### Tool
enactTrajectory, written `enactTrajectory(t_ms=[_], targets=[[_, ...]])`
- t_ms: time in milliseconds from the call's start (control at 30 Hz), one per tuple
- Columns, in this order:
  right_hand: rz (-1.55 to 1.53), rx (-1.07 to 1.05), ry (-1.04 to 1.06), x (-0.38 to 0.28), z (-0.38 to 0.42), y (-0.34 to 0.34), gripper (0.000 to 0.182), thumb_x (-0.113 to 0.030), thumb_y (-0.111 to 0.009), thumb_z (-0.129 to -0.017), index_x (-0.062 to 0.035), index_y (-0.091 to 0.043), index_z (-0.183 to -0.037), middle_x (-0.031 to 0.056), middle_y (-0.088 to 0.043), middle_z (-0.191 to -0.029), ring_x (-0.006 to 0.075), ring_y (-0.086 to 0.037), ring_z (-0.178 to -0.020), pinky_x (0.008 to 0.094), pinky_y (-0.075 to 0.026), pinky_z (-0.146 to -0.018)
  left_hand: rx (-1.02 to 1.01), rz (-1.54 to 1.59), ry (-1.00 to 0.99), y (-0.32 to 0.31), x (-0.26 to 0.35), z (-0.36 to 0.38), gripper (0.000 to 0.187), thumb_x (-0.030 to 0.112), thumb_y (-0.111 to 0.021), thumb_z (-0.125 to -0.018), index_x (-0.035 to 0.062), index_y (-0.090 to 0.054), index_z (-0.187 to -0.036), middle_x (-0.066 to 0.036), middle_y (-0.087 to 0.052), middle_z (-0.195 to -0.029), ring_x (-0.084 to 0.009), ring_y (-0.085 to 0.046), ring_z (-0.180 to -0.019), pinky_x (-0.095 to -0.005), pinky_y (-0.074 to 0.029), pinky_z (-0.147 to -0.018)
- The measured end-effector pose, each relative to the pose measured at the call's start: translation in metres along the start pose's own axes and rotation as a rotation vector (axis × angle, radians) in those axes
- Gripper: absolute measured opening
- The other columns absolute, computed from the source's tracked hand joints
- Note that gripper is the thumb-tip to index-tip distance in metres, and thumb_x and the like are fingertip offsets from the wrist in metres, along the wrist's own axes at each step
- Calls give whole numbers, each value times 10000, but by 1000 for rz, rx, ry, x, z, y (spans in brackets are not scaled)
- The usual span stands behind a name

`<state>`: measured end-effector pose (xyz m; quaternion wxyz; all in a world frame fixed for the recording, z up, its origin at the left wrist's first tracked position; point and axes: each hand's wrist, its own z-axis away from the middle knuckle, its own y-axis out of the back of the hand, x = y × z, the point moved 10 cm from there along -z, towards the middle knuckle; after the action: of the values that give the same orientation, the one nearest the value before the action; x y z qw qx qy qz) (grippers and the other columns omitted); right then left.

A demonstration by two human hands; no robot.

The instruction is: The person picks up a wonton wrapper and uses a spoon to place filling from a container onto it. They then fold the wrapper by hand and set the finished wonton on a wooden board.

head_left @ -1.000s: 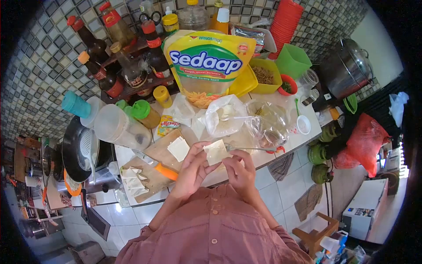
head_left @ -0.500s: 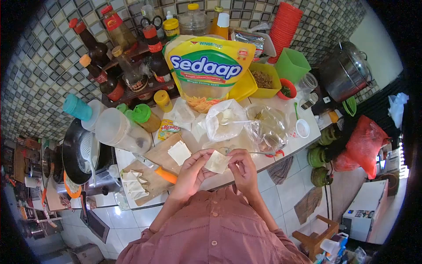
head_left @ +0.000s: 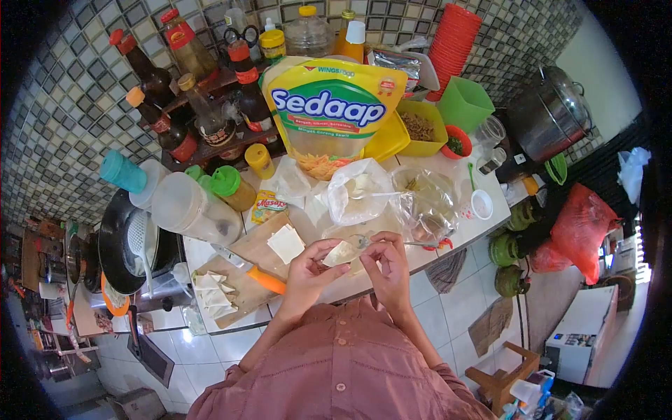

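Between the thumb and fingers of my left hand point(head_left: 311, 269), a small pale dumpling wrapper point(head_left: 341, 254) is held up near the counter's front edge; it looks bent over. My right hand point(head_left: 387, 266) is just right of it, fingers curled in toward the thumb; I cannot make out what, if anything, is between them. A metal spoon point(head_left: 413, 243) lies behind that hand. To the left, a stack of square wrappers point(head_left: 285, 243) and several folded wrappers point(head_left: 213, 294) rest on a wooden cutting board point(head_left: 245, 245). An orange-handled knife point(head_left: 266, 280) lies across the board.
Behind my hands are an open plastic bag point(head_left: 360, 199), a bowl covered in clear plastic point(head_left: 427, 199) and a large oil pouch point(head_left: 329, 115). A small white cup point(head_left: 481, 204) stands at right. A wok point(head_left: 122, 238) with a slotted ladle point(head_left: 140, 241) is at left.
The wrapper has gone from flat and facing up to bent over in my left hand. My right fingers have moved slightly away from it.
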<state>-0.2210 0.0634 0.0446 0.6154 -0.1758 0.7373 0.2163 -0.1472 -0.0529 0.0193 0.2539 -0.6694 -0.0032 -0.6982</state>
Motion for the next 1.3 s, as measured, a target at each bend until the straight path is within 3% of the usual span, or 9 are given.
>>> enactTrajectory(t_ms=[100,167,233,433,533,1300], targets=[[-13,5,-26,2,0,-1,101,61,-571,-776,0,-537,-849,75,-397,-1039,113,-448,-880,227,-390,-756,60,9,-21,6,-3,-1,370,-68,-631,-749,-34,-514,-1098,-82,-559,-1079,-99,-548,-948,-210,-480,-736],[-23,8,-46,4,0,-1,104,59,-577,-774,-3,-537,-848,72,-401,-1033,105,-451,-856,221,-388,-737,91,33,-22,9,-4,-2,301,-69,-593,-775,-48,-509,-1063,-127,-583,-1012,-170,-580,-910,-284,-506,-806],[-64,38,-15,3,-1,0,102,-8,-617,-779,-8,-560,-864,70,-450,-1004,100,-476,-753,225,-416,-654,102,62,-7,9,-5,-2,284,-59,-589,-783,-48,-512,-1056,-128,-587,-999,-176,-587,-896,-292,-514,-796],[-138,-13,-271,23,4,-5,137,-95,-629,-808,10,-591,-888,54,-452,-1004,83,-472,-790,210,-404,-678,135,136,2,12,-9,-3,231,-26,-572,-811,-49,-523,-1036,-133,-597,-970,-197,-600,-876,-323,-531,-783],[-191,29,-296,30,6,-5,146,-106,-628,-813,19,-603,-885,48,-453,-1004,79,-474,-801,207,-403,-690,147,137,25,13,-10,-2,210,-15,-564,-821,-49,-529,-1026,-131,-601,-958,-198,-602,-872,-330,-534,-780],[-106,114,-205,35,8,3,148,-100,-636,-806,31,-621,-873,53,-471,-1017,72,-499,-760,201,-421,-652,163,173,97,12,-20,-2,167,-3,-565,-826,-50,-538,-984,-90,-591,-928,-163,-593,-852,-347,-539,-784]])
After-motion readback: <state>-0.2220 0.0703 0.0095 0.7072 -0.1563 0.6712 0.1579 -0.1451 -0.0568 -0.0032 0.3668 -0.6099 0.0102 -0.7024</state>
